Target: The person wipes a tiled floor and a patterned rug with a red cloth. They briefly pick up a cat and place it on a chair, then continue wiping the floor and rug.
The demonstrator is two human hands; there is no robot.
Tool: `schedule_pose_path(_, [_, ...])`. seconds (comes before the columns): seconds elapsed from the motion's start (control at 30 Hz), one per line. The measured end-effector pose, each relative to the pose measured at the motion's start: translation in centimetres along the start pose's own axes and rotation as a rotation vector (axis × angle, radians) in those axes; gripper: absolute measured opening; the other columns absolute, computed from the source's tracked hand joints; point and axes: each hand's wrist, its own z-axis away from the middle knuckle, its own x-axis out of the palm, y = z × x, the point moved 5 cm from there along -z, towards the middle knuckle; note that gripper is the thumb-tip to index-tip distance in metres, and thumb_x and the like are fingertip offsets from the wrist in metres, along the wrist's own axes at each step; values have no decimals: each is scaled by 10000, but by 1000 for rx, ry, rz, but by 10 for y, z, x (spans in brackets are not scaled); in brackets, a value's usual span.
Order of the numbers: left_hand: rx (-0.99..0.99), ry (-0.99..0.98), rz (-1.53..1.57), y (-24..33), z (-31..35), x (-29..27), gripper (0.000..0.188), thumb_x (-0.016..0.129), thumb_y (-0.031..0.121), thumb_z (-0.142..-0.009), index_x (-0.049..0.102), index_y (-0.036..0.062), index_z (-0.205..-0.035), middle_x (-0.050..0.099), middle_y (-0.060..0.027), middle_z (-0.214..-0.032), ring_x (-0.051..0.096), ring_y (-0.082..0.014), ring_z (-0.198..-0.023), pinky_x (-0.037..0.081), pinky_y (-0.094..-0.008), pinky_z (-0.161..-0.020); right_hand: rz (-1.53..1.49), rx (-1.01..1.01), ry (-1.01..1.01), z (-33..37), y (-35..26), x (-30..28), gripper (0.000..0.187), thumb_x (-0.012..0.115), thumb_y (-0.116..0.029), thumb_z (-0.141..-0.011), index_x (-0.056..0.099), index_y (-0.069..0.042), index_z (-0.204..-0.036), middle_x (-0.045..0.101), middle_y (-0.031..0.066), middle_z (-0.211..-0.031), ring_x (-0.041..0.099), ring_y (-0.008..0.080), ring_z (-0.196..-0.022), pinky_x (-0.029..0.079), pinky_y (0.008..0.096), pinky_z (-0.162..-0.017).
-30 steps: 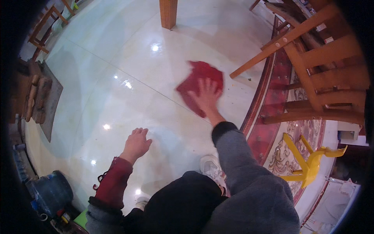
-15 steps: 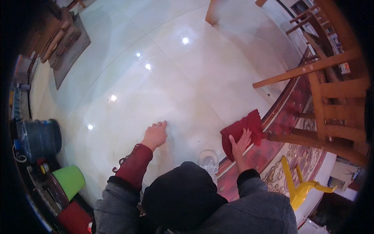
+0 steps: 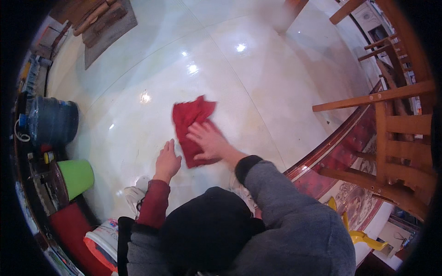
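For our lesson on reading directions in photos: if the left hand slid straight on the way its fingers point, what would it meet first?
The left hand lies flat on the pale floor, fingers pointing up the picture. The red cloth lies just to its right, probably off that line. Beyond, only bare shiny floor shows, so the way looks free, though depth is hard to judge.

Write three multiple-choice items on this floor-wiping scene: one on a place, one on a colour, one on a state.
1. Where does the crumpled red cloth lie?
A. on the glossy pale tiled floor
B. on a chair seat
C. in a bucket

2. What colour is the upturned plastic bucket at the left?
A. blue
B. green
C. white

3. How is the right hand?
A. clenched in a fist
B. raised in the air
C. pressed flat on the cloth

Answers: 1 A, floor shows all round it. 2 B, it is bright green. 3 C, spread fingers lie on the cloth.
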Motion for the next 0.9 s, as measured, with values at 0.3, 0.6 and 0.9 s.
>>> schedule_pose_path(0.3, [-222,-161,337,-70,127,83,586,605,289,-855,470,19,-1358,631,-307,-1173,613,-436,-1115,477,-501,-973,-34,-454,-224,2,-141,74,541,768,-289,-693,658,-116,-1193,556,68,-1397,407,275,-1380,259,519,-1158])
schedule_pose_path(0.6, [-117,117,345,4,124,61,429,553,243,-855,588,11,-1213,676,-257,-1059,648,-410,-1036,509,-528,-890,226,244,54,83,15,-51,418,650,-126,-791,643,-123,-1209,596,90,-1332,491,332,-1280,339,481,-1116])
schedule_pose_path(0.9, [-213,133,249,-22,152,54,381,583,323,-928,608,26,-1165,680,-241,-1084,649,-393,-1049,512,-493,-902,267,908,63,162,114,-71,714,634,-334,-918,270,-299,-1531,236,110,-1607,198,399,-1475,283,701,-1068])
